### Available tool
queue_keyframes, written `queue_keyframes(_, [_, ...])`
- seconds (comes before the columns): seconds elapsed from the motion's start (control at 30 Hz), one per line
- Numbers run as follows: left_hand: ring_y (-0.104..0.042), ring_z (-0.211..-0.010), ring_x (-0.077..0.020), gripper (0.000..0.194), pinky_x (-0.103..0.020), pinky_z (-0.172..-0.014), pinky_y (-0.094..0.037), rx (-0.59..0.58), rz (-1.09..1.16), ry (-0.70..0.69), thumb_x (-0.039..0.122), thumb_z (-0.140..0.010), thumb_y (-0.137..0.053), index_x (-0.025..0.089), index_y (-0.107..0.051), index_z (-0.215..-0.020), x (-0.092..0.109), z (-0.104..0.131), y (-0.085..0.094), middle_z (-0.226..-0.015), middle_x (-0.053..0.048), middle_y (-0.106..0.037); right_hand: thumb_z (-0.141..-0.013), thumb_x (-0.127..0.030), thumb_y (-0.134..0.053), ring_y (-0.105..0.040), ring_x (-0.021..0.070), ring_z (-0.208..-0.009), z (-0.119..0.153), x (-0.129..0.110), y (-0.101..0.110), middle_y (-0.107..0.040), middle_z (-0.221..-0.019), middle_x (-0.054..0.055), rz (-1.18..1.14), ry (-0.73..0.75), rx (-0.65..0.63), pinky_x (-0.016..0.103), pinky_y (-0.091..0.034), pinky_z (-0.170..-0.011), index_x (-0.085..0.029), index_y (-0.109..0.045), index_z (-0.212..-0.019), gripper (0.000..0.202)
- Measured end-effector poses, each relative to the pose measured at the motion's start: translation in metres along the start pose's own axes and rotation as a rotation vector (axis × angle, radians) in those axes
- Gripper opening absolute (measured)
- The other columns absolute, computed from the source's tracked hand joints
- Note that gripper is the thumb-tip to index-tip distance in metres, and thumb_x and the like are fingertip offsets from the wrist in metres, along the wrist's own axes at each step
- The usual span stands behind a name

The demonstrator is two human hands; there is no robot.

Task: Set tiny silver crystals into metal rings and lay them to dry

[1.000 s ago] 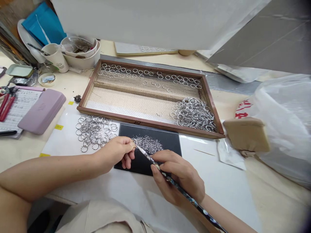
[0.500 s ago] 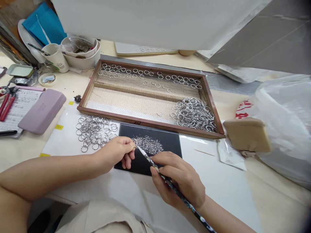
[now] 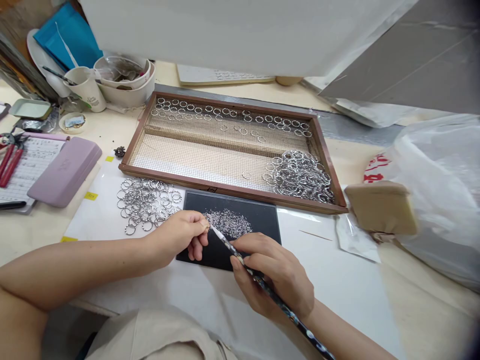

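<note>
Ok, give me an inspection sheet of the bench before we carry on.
Surface: white sheet on pale table.
Work things: black mat bearing tiny silvery pieces; ring pile beside it; framed mesh tray holding more rings.
Clutter: purple case, red-handled pliers, thin stick.
Hands: left hand pinched, contents unclear; right hand grips pen-like tool.
Cables: nothing seen.
Surroundings: plastic bag at right.

The left hand [image 3: 183, 232] pinches something small (too tiny to make out) over the black mat [image 3: 232, 255], where little shiny pieces [image 3: 230, 223] lie heaped. The right hand [image 3: 275, 275] holds a patterned pen-like tool [image 3: 279, 302], its pale tip at the left fingertips. Rings [image 3: 148, 200] are piled beside the mat; behind sits a mesh-bottomed wooden tray [image 3: 232, 192].
</note>
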State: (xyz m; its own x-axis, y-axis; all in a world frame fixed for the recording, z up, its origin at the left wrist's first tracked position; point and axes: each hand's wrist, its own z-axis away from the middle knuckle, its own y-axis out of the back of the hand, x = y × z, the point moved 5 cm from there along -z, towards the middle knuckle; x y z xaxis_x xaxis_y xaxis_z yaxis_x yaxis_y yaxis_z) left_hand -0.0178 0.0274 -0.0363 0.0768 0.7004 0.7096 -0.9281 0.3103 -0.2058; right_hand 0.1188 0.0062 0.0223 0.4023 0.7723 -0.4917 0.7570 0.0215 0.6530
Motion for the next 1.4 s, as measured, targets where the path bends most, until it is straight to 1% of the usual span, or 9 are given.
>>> queue_keyframes(0.27, [-0.044,-0.035,-0.0077,0.033,-0.019,-0.042,-0.033,-0.004,0.019,-0.011,0.023,-0.089,-0.039,0.015,-0.047,-0.058,-0.002,0.0,0.001,-0.038,0.001,-0.049,-0.072,-0.001,-0.054,-0.058,0.0145,-0.064,0.002,-0.001,0.002,-0.062,-0.072,0.006,-0.072,-0.014,0.012,0.029,-0.051,-0.056,-0.021,-0.044,-0.076,0.023])
queue_keyframes(0.33, [-0.044,-0.035,-0.0076,0.033,-0.019,-0.042,-0.033,-0.013,0.033,-0.027,0.023,-0.089,-0.04,0.015,-0.047,-0.058,-0.002,0.0,0.002,-0.038,0.0,-0.049,-0.073,-0.002,-0.054,-0.058,0.0142,-0.064,0.005,0.004,0.003,-0.061,-0.072,0.004,-0.125,-0.115,0.074,0.029,-0.05,-0.056,-0.021,-0.044,-0.08,0.023])
queue_keyframes(0.4, [-0.045,-0.036,-0.0076,0.032,-0.019,-0.042,-0.033,-0.018,0.047,-0.04,0.023,-0.088,-0.04,0.015,-0.048,-0.059,-0.002,0.001,0.002,-0.039,0.001,-0.049,-0.075,-0.005,-0.054,-0.059,0.0139,-0.063,0.01,0.013,0.001,-0.06,-0.072,0.002,-0.146,-0.285,0.113,0.027,-0.049,-0.055,-0.022,-0.044,-0.081,0.02])
queue_keyframes(0.47, [-0.047,-0.037,-0.0075,0.03,-0.019,-0.042,-0.034,-0.014,0.066,-0.047,0.022,-0.088,-0.041,0.014,-0.048,-0.059,-0.001,0.001,0.003,-0.042,0.001,-0.049,-0.077,-0.01,-0.055,-0.059,0.0137,-0.062,0.015,0.022,-0.004,-0.06,-0.071,0.002,-0.133,-0.428,0.093,0.026,-0.048,-0.053,-0.022,-0.045,-0.08,0.016])
queue_keyframes(0.53, [-0.048,-0.038,-0.0072,0.028,-0.019,-0.042,-0.034,-0.009,0.084,-0.049,0.021,-0.087,-0.042,0.014,-0.048,-0.06,0.0,0.002,0.003,-0.045,0.002,-0.048,-0.078,-0.013,-0.056,-0.06,0.0137,-0.062,0.018,0.027,-0.009,-0.06,-0.07,0.001,-0.109,-0.479,0.051,0.026,-0.048,-0.054,-0.022,-0.046,-0.078,0.013])
queue_keyframes(0.8, [-0.047,-0.037,-0.0073,0.029,-0.02,-0.043,-0.033,-0.003,0.087,-0.035,0.02,-0.087,-0.04,0.014,-0.047,-0.06,0.001,0.002,0.002,-0.045,0.002,-0.048,-0.079,-0.014,-0.055,-0.059,0.0128,-0.058,0.017,0.029,-0.014,-0.06,-0.067,0.0,-0.039,-0.45,0.012,0.025,-0.047,-0.053,-0.021,-0.046,-0.076,0.012])
queue_keyframes(1.2, [-0.047,-0.038,-0.0074,0.03,-0.02,-0.043,-0.034,-0.01,0.07,-0.043,0.024,-0.088,-0.04,0.015,-0.047,-0.06,0.0,0.002,0.003,-0.044,0.002,-0.048,-0.079,-0.014,-0.054,-0.058,0.0123,-0.057,0.016,0.03,-0.015,-0.06,-0.066,0.0,-0.042,-0.46,-0.015,0.024,-0.045,-0.051,-0.021,-0.046,-0.075,0.012])
queue_keyframes(1.3, [-0.047,-0.038,-0.0073,0.029,-0.02,-0.043,-0.034,-0.009,0.077,-0.037,0.022,-0.088,-0.04,0.015,-0.047,-0.06,0.0,0.003,0.003,-0.045,0.002,-0.048,-0.079,-0.013,-0.055,-0.059,0.0128,-0.058,0.015,0.029,-0.013,-0.06,-0.067,0.0,-0.059,-0.452,0.008,0.025,-0.046,-0.052,-0.022,-0.046,-0.076,0.013])
queue_keyframes(1.4, [-0.047,-0.037,-0.0073,0.029,-0.02,-0.042,-0.033,-0.007,0.085,-0.031,0.022,-0.087,-0.042,0.014,-0.047,-0.059,-0.001,0.003,0.003,-0.044,0.002,-0.047,-0.078,-0.011,-0.055,-0.059,0.0131,-0.061,0.014,0.026,-0.008,-0.06,-0.07,0.001,-0.117,-0.437,0.081,0.026,-0.047,-0.053,-0.022,-0.044,-0.077,0.015])
